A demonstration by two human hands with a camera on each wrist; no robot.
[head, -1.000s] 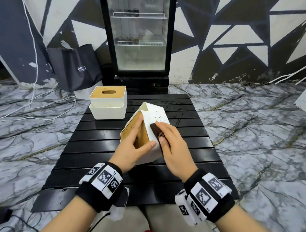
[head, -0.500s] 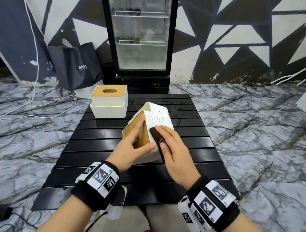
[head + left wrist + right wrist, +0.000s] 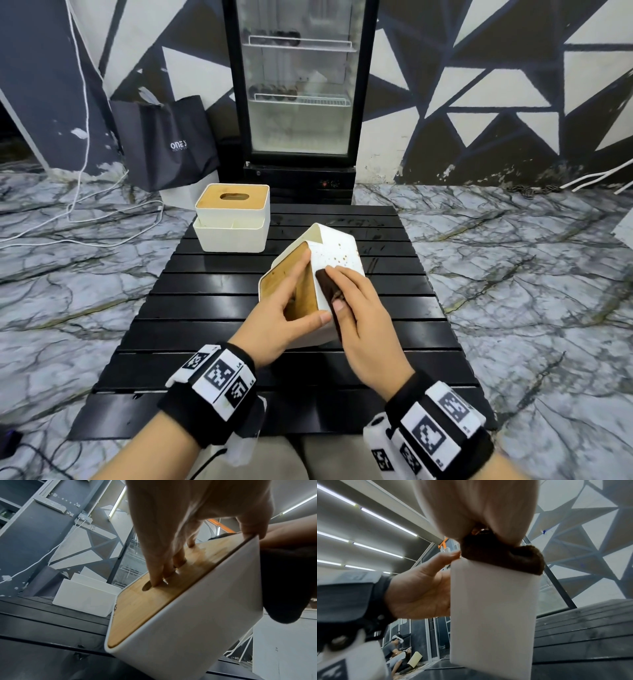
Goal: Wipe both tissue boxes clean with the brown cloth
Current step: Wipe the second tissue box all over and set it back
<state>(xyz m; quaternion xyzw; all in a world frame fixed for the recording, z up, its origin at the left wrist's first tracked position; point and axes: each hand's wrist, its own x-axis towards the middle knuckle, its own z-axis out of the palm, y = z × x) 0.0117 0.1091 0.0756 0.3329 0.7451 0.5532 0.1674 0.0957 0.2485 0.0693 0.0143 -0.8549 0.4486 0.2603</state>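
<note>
A white tissue box (image 3: 339,251) with a wooden lid is tilted up on the black slatted table (image 3: 205,301), its speckled side facing up. My left hand (image 3: 284,308) grips it, fingers (image 3: 154,563) hooked into the lid's slot and thumb on the near edge. My right hand (image 3: 356,305) holds the brown cloth (image 3: 327,287) against the speckled side, near the lid's edge. The same cloth (image 3: 501,558) bunches over the box's top edge in the right wrist view. A second tissue box (image 3: 233,222) stands upright at the table's far left.
A glass-door fridge (image 3: 298,96) stands behind the table, with a dark shopping bag (image 3: 164,144) to its left. White cables (image 3: 85,212) run over the marble floor on the left. Other people (image 3: 395,653) sit on the floor in the distance.
The right hand has shifted the cloth only slightly along the box's speckled side. The left hand keeps the same hold on the tilted box.
</note>
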